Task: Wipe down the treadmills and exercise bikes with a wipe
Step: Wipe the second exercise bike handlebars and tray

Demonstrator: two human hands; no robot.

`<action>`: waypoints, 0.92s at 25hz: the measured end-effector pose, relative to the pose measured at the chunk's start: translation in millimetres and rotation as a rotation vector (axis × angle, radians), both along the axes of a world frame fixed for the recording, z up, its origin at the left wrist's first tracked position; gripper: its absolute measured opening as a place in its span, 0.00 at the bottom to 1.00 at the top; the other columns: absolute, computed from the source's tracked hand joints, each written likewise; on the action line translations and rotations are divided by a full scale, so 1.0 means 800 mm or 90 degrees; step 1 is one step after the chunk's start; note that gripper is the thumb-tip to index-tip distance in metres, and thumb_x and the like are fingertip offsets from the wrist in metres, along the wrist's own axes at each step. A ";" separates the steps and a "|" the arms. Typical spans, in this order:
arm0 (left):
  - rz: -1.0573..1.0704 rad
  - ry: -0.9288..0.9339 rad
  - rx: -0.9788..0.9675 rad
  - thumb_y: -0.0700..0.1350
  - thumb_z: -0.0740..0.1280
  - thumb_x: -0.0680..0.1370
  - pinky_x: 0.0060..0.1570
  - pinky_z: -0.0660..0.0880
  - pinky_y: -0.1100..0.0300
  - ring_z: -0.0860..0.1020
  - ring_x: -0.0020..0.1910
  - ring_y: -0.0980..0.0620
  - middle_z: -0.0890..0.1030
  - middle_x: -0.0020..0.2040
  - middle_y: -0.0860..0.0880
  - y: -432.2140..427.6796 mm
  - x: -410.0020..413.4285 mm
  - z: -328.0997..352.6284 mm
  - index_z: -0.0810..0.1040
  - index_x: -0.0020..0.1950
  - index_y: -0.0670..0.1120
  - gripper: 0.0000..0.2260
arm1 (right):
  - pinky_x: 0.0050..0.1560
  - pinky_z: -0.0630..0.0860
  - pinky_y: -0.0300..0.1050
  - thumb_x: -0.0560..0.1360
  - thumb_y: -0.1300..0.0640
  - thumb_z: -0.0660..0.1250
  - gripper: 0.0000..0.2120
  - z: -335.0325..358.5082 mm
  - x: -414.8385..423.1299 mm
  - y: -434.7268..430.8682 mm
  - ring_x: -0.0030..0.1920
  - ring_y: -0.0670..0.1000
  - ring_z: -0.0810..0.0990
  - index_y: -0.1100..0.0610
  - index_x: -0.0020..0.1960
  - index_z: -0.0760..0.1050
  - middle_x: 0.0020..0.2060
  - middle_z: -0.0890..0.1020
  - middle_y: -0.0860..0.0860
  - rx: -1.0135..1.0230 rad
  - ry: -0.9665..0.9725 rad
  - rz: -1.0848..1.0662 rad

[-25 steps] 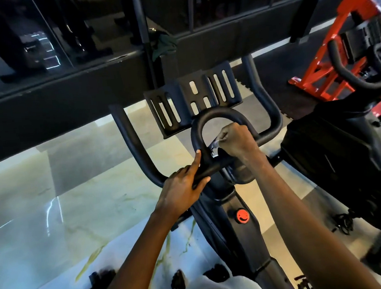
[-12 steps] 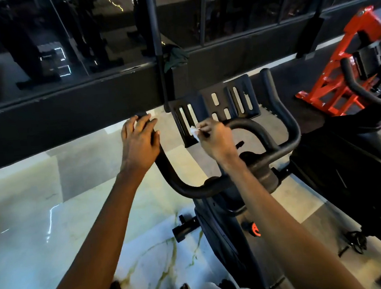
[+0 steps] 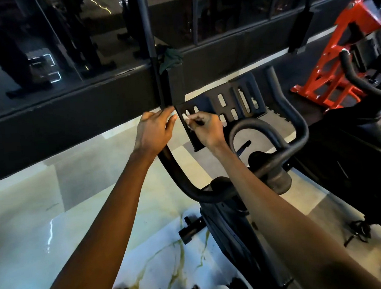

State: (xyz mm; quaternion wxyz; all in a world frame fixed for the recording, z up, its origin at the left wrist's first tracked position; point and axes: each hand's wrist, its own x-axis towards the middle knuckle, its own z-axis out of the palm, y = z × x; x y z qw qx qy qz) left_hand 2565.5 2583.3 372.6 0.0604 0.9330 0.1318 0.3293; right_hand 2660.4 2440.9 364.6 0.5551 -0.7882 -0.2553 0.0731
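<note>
Floor (image 3: 53, 225): pale marble with yellow-green veins; carries all the machines.
Exercise bike (image 3: 229, 233): black, nearest the camera, its frame rising between the two forearms.
Handlebar (image 3: 175, 171): black; the left horn curves up and away from the stem, and an inner loop (image 3: 255, 121) sits right of centre.
Left hand (image 3: 154, 131): fingers curled over the far tip of the left horn, gripping it.
Right hand (image 3: 208, 130): just right of the left hand, apart from it; fingertips pinched together on the wipe.
Wipe (image 3: 185, 117): small, white, bunched; it projects from the right hand's fingertips on their left side and is pressed to the left edge of the slotted tray. It lies between the two hands, closer to the right one.
Slotted tray (image 3: 229, 90): black plate with oblong cut-outs, tilted, mounted beyond the handlebar loop; its lower left part is hidden by the right hand.
Second bike (image 3: 358, 152): black, standing to the right.
Red frame (image 3: 355, 14): farther right, toward the far wall.
Green cloth (image 3: 169, 58): dark, bunched on the ledge beyond the tray.
Glass wall (image 3: 60, 40): dark and reflective, above the ledge.
</note>
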 end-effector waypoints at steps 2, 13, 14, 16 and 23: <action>0.018 -0.010 0.014 0.52 0.62 0.84 0.54 0.73 0.53 0.83 0.46 0.48 0.86 0.53 0.46 0.002 0.007 -0.011 0.74 0.72 0.46 0.19 | 0.54 0.80 0.43 0.76 0.58 0.74 0.03 -0.004 -0.005 -0.021 0.44 0.40 0.83 0.55 0.48 0.85 0.42 0.86 0.45 -0.051 -0.022 0.052; 0.013 -0.043 0.014 0.48 0.61 0.83 0.53 0.71 0.55 0.81 0.39 0.51 0.85 0.44 0.48 0.002 0.008 -0.018 0.74 0.73 0.49 0.18 | 0.54 0.78 0.36 0.77 0.56 0.71 0.04 0.025 0.006 0.021 0.46 0.39 0.82 0.53 0.50 0.84 0.45 0.85 0.44 -0.020 -0.096 -0.046; 0.014 -0.049 0.026 0.48 0.61 0.83 0.52 0.71 0.55 0.81 0.39 0.51 0.85 0.42 0.48 0.002 0.008 -0.018 0.75 0.72 0.48 0.18 | 0.55 0.78 0.38 0.77 0.59 0.70 0.04 0.021 0.006 0.026 0.47 0.40 0.82 0.54 0.50 0.84 0.46 0.85 0.46 -0.032 -0.130 -0.031; 0.020 -0.061 0.052 0.49 0.62 0.83 0.52 0.71 0.55 0.82 0.40 0.51 0.86 0.43 0.47 0.000 0.008 -0.019 0.76 0.72 0.47 0.17 | 0.54 0.78 0.39 0.77 0.62 0.69 0.06 0.011 0.004 0.016 0.48 0.43 0.82 0.55 0.50 0.84 0.49 0.85 0.48 -0.084 -0.167 -0.004; 0.070 -0.001 0.061 0.53 0.56 0.84 0.54 0.69 0.53 0.83 0.48 0.48 0.85 0.56 0.47 -0.008 0.016 -0.016 0.72 0.73 0.50 0.19 | 0.49 0.81 0.41 0.77 0.59 0.71 0.04 0.013 0.007 -0.023 0.45 0.46 0.83 0.57 0.50 0.83 0.45 0.86 0.51 -0.230 -0.197 0.059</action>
